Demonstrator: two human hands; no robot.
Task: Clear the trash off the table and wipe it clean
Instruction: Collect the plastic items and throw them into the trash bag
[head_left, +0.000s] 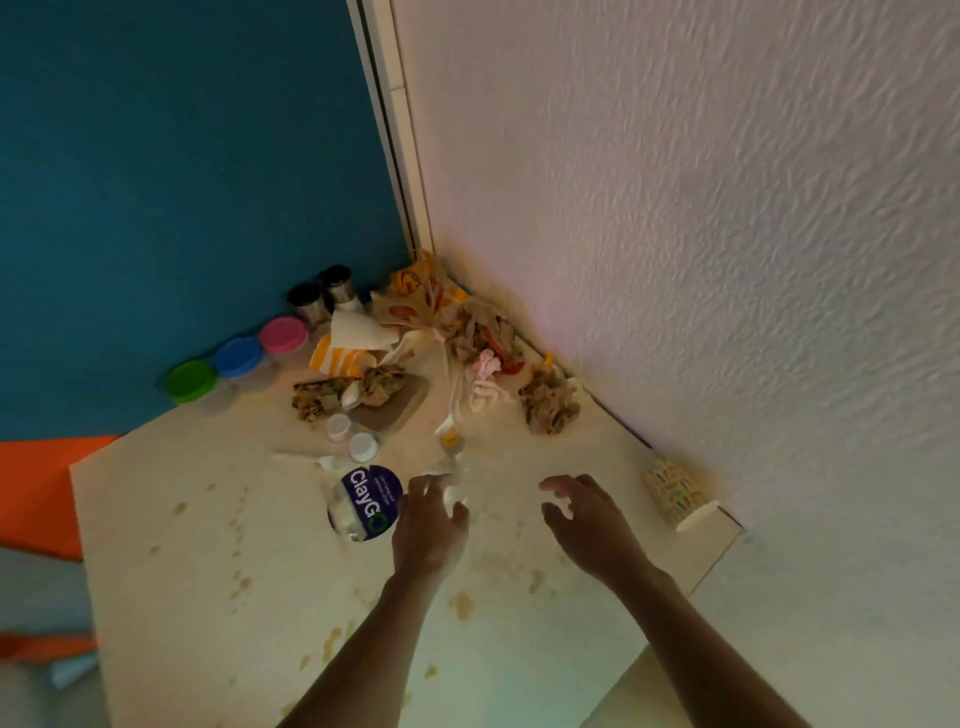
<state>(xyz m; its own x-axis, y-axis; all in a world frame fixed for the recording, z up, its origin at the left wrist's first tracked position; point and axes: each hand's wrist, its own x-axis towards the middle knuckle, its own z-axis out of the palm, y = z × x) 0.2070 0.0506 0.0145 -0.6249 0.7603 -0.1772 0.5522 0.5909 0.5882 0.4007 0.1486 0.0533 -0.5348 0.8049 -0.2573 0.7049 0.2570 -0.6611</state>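
I have both hands out over the middle of the desk (171, 519), reaching toward the trash pile (452, 332) heaped in the far corner where the two walls meet. My left hand (428, 525) has its fingers curled at a clear plastic bottle (454, 467) lying on the desk; through the blur I cannot tell whether that grip has closed on it. My right hand (584, 525) hovers apart from it with the fingers spread and loosely bent, a wide grip holding nothing.

To do this well I would take the bottle first, since it lies nearest, then let the free hand gather the loose caps (350, 439) and the round ClayGo lid (366, 501) just left of it. The greasy wrappers and food scraps in the corner look soft and crumbly, so I would scoop them together inward, not drag them across the brown stains (462, 605) near the front edge. A paper cup (675, 493) lies tipped by the right edge.
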